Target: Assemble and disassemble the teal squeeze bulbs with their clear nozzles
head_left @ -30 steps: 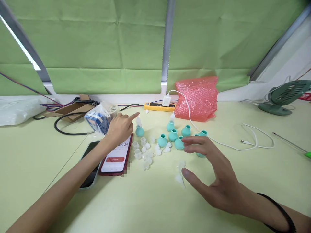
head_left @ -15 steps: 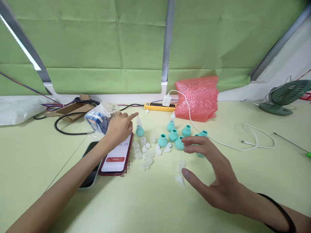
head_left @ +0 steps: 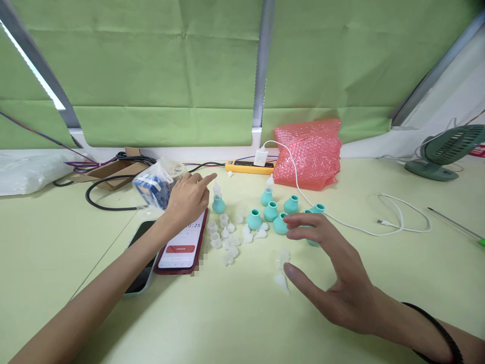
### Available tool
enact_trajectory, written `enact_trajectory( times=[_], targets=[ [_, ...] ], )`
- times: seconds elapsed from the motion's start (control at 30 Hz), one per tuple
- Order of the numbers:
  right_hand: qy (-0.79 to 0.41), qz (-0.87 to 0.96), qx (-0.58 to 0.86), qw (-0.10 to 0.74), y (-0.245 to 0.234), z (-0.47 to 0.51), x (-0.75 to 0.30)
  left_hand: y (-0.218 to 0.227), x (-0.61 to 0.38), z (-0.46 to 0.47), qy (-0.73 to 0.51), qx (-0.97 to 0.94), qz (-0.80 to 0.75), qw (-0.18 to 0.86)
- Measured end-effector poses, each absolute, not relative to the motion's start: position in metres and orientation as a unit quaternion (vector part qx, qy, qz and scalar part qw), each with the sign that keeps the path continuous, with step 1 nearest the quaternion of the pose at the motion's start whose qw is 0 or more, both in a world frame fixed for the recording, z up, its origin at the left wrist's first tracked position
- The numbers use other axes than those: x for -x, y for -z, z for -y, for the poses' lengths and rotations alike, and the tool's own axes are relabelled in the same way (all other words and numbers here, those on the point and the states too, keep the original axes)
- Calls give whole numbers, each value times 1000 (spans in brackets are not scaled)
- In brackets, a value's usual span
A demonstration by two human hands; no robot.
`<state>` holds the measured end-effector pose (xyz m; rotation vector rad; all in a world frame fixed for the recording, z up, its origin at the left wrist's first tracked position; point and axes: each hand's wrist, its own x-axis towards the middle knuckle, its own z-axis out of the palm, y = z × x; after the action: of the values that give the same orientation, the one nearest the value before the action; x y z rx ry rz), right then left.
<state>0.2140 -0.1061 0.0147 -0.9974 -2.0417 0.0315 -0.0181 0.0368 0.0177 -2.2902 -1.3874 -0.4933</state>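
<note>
My left hand (head_left: 187,199) hovers over a red phone (head_left: 183,242) with its index finger pointing toward a teal bulb with a clear tip (head_left: 217,201); the other fingers are curled and hold nothing. My right hand (head_left: 333,280) hangs open above the table, fingers spread, its fingertips near a group of several teal rubber bulbs (head_left: 271,215). Two clear nozzle pieces (head_left: 281,268) lie by the thumb. A scatter of small clear caps and tips (head_left: 226,237) sits between the phone and the bulbs.
A second phone (head_left: 140,253) lies under the red one. A plastic-wrapped blue box (head_left: 155,186), black cables (head_left: 102,192), a yellow power strip (head_left: 248,167), pink bubble wrap (head_left: 307,151), a white charging cable (head_left: 382,215) and a green fan (head_left: 445,151) stand farther back.
Both hands have stayed almost still. The timer on the red phone has advanced by one second.
</note>
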Motion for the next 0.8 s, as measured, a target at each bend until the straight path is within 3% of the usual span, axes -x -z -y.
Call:
enact_trajectory(
  times=[0.2,0.37,0.47,0.8],
  targets=[
    [-17,829,403,388,-12,103,-214,-24,1,-13,160,868,428,193],
    [-49,894,422,140,-5,98,-215,-21,-14,5,34,925,348,146],
    [-42,917,394,44,-2,95,-216,-11,-21,11,-12,935,329,132],
    [42,936,350,-20,9,85,-216,25,-36,17,-36,918,374,124]
  ],
)
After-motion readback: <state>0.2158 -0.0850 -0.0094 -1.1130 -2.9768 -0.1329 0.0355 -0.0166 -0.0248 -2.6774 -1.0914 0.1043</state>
